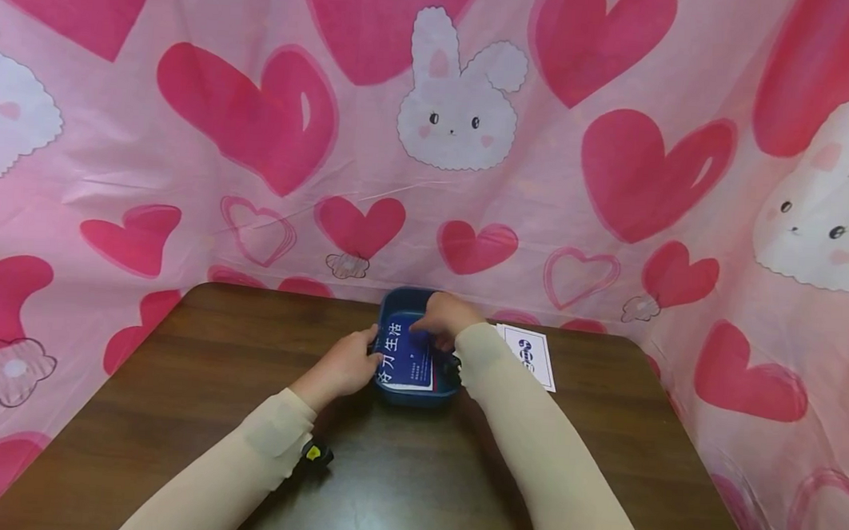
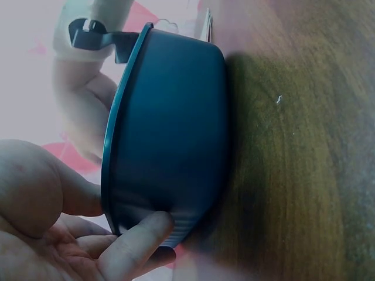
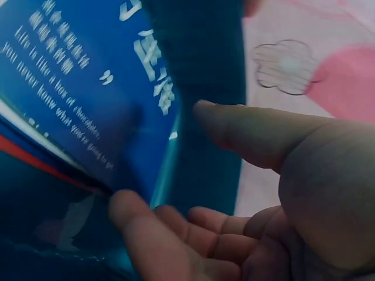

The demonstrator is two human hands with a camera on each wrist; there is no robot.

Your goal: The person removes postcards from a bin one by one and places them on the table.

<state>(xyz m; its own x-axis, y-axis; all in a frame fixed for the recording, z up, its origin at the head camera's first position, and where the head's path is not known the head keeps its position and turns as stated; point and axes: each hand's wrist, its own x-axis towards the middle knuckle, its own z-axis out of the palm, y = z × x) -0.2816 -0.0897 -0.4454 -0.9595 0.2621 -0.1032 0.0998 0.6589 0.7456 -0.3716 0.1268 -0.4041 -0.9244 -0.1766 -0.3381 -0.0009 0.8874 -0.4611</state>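
A dark blue plastic basin [image 1: 417,398] stands on the table near its far edge. Inside it lies a blue card with white lettering [image 1: 409,352], on top of other cards with white and red edges. My left hand [image 1: 347,363] holds the basin's left side; in the left wrist view its thumb is at the rim and its fingers are against the outer wall [image 2: 167,123]. My right hand [image 1: 449,314] reaches over the right rim into the basin. In the right wrist view its index fingertip is at the corner of the cards, and the thumb stands apart from the fingers.
White cards with a dark print [image 1: 538,355] lie on the table to the right of the basin, partly behind the right sleeve. A pink curtain with hearts and rabbits [image 1: 364,174] hangs around the brown wooden table [image 1: 232,359]. Black wrist camera gear [image 1: 317,454] hangs below the left sleeve.
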